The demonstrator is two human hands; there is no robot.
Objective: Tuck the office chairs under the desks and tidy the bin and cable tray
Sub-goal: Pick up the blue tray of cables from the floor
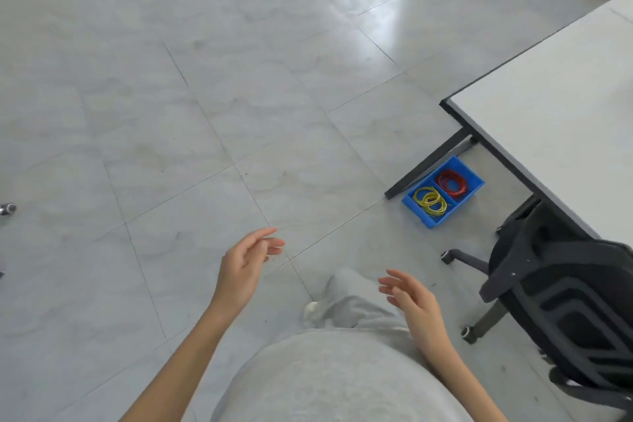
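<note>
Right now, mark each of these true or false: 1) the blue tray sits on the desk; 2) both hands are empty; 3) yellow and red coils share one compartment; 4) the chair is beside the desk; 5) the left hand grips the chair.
1) False: the blue tray lies on the floor beside the desk leg.
2) True: the left hand and right hand hold nothing.
3) False: the yellow coils and red coils lie in separate compartments.
4) True: the black office chair stands at the desk's edge.
5) False: it hangs open over the floor.
</note>
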